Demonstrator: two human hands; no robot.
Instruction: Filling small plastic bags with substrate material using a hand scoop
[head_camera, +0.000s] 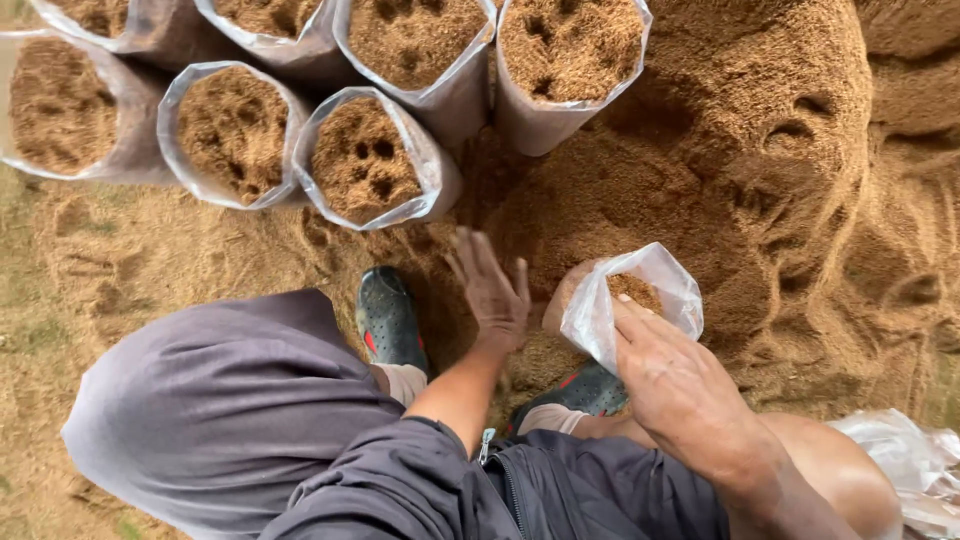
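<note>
My right hand grips the near rim of a small clear plastic bag, partly filled with brown husk-like material and standing between my feet. To its left, my left hand is dusty, with fingers spread and nothing in it, just above the loose brown material. I cannot tell whether it touches the surface. A big heap of the same material rises just beyond both hands.
Several filled clear bags stand upright in rows at the top left, their tops dented with finger holes. My dark shoes rest on the strewn ground. Crumpled clear plastic lies at the bottom right by my knee.
</note>
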